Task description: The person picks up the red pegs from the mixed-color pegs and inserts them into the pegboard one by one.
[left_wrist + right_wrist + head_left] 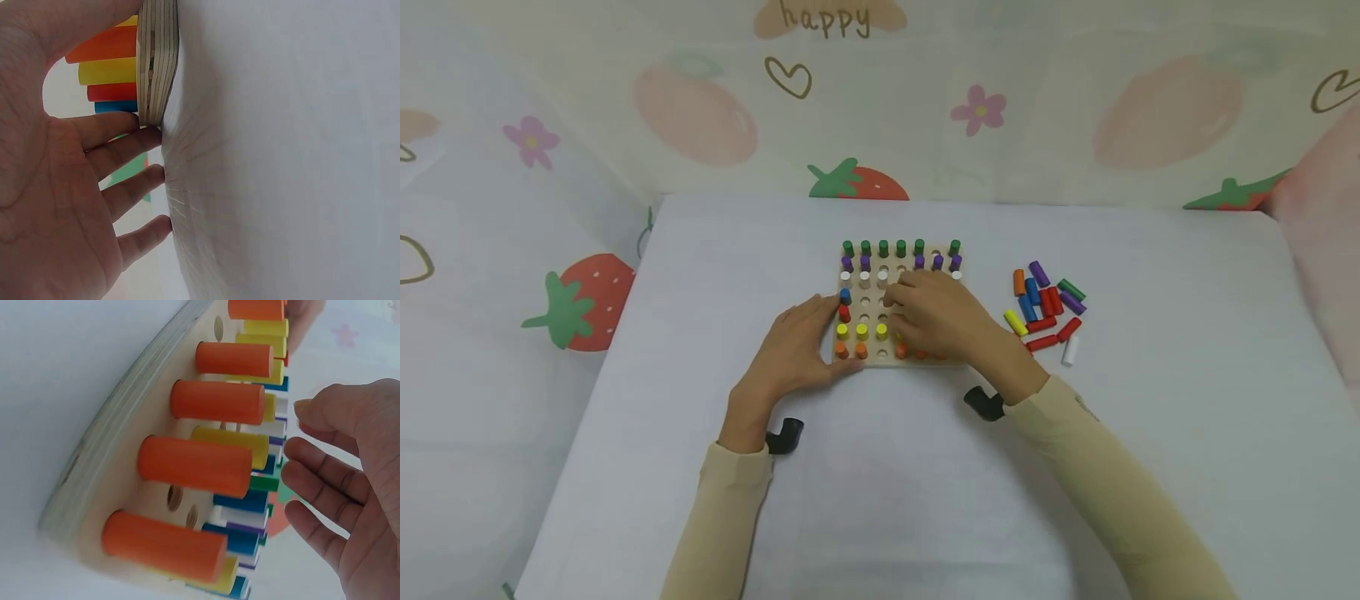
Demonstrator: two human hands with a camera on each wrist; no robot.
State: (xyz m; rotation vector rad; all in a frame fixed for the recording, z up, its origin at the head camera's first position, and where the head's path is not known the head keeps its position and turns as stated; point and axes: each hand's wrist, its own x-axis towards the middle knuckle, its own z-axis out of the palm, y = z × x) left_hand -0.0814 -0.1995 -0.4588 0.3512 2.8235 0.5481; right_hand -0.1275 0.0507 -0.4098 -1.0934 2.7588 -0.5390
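A wooden pegboard (882,363) stands on the table with coloured pegs upright in rows: green at the back, then purple, white, blue, red, yellow, orange in front. My left hand (793,346) touches its front left corner, thumb at the front edge and fingers along the left side; in the left wrist view the fingers are fairly straight against the board's layered edge (157,62). My right hand (932,312) is over the middle of the board, fingers loosely bent. In the right wrist view no peg shows between its fingers, near the orange pegs (217,403).
Loose pegs in several colours lie in a pile right of the board, among them a red peg (1041,342), a white peg (1070,351) and a green peg (1072,289). A white cloth (865,500) covers the table. Printed fabric (1037,158) hangs behind it.
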